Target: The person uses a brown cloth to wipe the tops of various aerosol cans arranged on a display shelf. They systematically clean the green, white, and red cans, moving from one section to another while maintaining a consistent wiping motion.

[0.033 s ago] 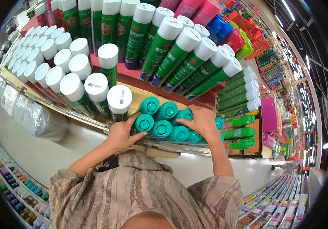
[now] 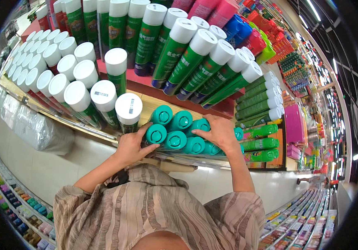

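Observation:
Several spray cans with round teal caps stand in two rows on a wooden shelf (image 2: 145, 109) in front of me. My left hand (image 2: 132, 146) wraps round the teal-capped can (image 2: 156, 133) at the near left end, its thumb along the near side. Over the back row, my right hand (image 2: 220, 132) has thumb and fingers on another teal-capped can (image 2: 200, 125). That hand and its forearm partly cover the cans further right. A white-capped green can (image 2: 129, 106) stands just left of my left hand.
White-capped green cans (image 2: 77, 95) crowd the shelf's left side. More green cans (image 2: 178, 56) stand on a raised red step (image 2: 135, 81) behind. Green-capped cans (image 2: 266, 143) are at right. Below left, a plastic-wrapped bundle (image 2: 41, 129) rests on the floor.

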A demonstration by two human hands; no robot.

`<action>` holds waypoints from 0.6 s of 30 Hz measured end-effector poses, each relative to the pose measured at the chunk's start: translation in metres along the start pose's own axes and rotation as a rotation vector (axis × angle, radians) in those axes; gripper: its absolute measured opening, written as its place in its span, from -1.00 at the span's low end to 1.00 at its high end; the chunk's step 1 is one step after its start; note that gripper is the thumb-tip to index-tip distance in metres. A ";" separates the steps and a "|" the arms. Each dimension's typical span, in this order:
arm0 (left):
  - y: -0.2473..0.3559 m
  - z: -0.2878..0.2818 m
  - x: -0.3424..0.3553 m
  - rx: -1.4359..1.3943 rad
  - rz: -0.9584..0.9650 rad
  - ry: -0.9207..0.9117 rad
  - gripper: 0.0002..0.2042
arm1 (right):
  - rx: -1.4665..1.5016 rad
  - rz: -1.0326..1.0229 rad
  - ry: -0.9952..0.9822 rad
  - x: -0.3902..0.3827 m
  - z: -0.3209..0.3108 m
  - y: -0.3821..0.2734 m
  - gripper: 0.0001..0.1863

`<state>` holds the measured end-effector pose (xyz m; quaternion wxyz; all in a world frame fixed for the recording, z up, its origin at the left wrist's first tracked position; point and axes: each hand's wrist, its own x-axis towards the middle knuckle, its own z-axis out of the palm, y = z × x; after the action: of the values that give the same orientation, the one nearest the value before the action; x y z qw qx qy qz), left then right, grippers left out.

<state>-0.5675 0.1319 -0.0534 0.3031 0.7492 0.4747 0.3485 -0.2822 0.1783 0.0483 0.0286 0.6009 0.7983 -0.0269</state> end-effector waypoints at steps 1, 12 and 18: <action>0.000 0.000 0.000 0.016 0.005 -0.001 -0.32 | 0.044 -0.016 0.017 -0.003 0.000 0.003 -0.27; 0.006 -0.006 0.003 0.059 -0.046 -0.069 -0.36 | 0.194 -0.038 0.121 -0.052 -0.025 0.072 -0.48; 0.005 -0.001 0.000 0.028 -0.045 -0.015 -0.34 | 0.252 -0.105 0.015 -0.045 -0.002 0.079 -0.42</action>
<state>-0.5664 0.1302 -0.0491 0.3039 0.7449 0.4941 0.3295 -0.1941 0.1574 0.0535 -0.0548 0.5572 0.8192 -0.1240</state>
